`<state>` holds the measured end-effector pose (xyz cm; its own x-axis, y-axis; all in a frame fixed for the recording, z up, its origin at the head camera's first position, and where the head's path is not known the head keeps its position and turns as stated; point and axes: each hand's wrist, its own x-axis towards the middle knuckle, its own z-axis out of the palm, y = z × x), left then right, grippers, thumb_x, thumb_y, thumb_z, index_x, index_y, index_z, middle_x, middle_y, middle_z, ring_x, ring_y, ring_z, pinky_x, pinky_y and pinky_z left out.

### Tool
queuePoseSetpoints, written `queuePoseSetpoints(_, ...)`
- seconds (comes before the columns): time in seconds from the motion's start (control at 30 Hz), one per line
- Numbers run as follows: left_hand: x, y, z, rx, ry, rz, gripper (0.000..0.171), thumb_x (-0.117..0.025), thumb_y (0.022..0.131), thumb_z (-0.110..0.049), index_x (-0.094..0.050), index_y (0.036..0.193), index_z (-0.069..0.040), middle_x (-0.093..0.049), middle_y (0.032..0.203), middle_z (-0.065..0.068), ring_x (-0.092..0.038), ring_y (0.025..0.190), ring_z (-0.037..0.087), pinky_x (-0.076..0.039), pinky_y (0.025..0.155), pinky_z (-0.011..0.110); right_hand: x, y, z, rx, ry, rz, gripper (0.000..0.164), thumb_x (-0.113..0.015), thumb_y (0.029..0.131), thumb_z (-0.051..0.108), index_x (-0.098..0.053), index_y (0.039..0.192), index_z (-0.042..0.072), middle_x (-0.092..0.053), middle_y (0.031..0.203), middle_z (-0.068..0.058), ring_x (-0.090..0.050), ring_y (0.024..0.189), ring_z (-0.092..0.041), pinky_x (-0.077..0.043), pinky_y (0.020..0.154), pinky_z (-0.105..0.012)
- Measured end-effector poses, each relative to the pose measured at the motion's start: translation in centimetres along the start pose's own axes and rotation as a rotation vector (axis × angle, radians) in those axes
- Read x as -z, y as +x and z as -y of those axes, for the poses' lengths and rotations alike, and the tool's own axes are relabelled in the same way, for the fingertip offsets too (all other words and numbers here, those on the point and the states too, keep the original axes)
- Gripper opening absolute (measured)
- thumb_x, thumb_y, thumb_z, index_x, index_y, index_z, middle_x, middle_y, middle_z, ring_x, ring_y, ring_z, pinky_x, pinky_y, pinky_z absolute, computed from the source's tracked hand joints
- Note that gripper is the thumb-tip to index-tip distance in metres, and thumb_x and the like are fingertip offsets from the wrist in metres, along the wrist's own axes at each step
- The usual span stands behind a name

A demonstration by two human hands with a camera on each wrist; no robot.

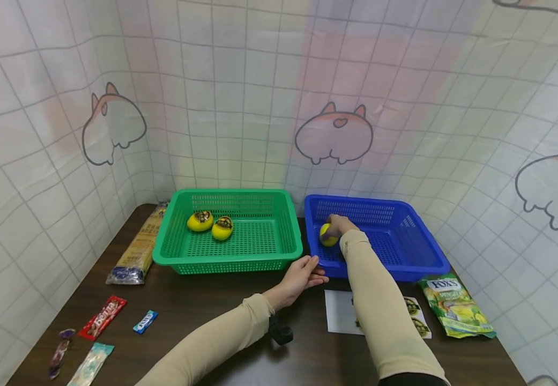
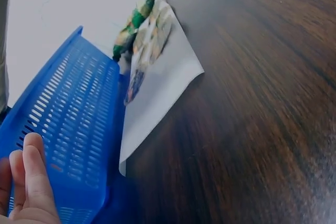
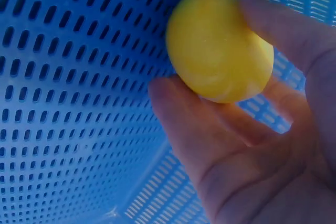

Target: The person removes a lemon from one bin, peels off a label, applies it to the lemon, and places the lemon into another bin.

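Observation:
Inside the blue basket [image 1: 394, 249], my right hand [image 1: 340, 225] grips a yellow lemon [image 3: 218, 45] between thumb and fingers, near the basket's left wall. In the right wrist view the side of the lemon facing the camera is plain yellow. My left hand [image 1: 300, 279] is at the blue basket's front left corner, its fingers extended by the rim; whether they touch it I cannot tell. Two lemons [image 1: 222, 229] with dark labels lie in the green basket [image 1: 237, 265] to the left. A white sticker sheet [image 1: 339, 313] lies under my right forearm, which hides part of it.
A green Fox's bag [image 1: 457, 308] lies right of the sheet. Left of the green basket is a long noodle-like packet [image 1: 139, 249]. Nearer on the left are a red snack bar [image 1: 102, 318], a small blue candy [image 1: 145, 321], a purple-wrapped candy [image 1: 60, 354] and a pale teal packet [image 1: 90, 364].

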<state>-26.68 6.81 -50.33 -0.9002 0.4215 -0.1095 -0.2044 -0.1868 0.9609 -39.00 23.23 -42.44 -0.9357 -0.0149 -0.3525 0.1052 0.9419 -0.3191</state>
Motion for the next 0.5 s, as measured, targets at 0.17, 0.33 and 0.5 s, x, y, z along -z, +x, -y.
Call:
queuePoseSetpoints(0.17,-0.1,-0.1,-0.1,0.001,-0.015,-0.012,0.029,-0.044,0.107,-0.033,-0.057,0.104,-0.007,-0.063,0.094,0.003,-0.071,0.085,0.009,-0.061,0.086,0.025,-0.1,0.1,0.1,-0.020,0.053,0.062,0.068,-0.072,0.088,0.018,-0.042,0.148,0.006,-0.053,0.142,-0.021,-0.060,0.118,-0.034,-0.057,0.095,-0.043)
queuePoseSetpoints(0.33,-0.2,-0.1,0.1,0.023,-0.024,-0.013,0.029,-0.044,0.107,-0.033,-0.057,0.108,-0.007,-0.063,0.094,0.002,-0.071,0.085,0.008,-0.061,0.085,0.022,0.7,-0.7,0.4,-0.041,0.019,0.067,0.066,-0.079,0.081,0.019,-0.051,0.138,0.000,-0.063,0.125,-0.018,-0.066,0.099,-0.027,-0.061,0.078,-0.034)
queuePoseSetpoints(0.5,-0.2,0.0,0.2,0.030,-0.015,0.005,0.038,-0.041,0.107,-0.037,-0.059,0.111,-0.004,-0.066,0.093,0.001,-0.072,0.085,0.009,-0.061,0.085,0.023,2.2,-1.8,1.0,0.055,-0.009,0.020,0.065,-0.081,0.080,0.020,-0.053,0.135,-0.002,-0.063,0.123,-0.018,-0.067,0.099,-0.027,-0.063,0.084,-0.036)
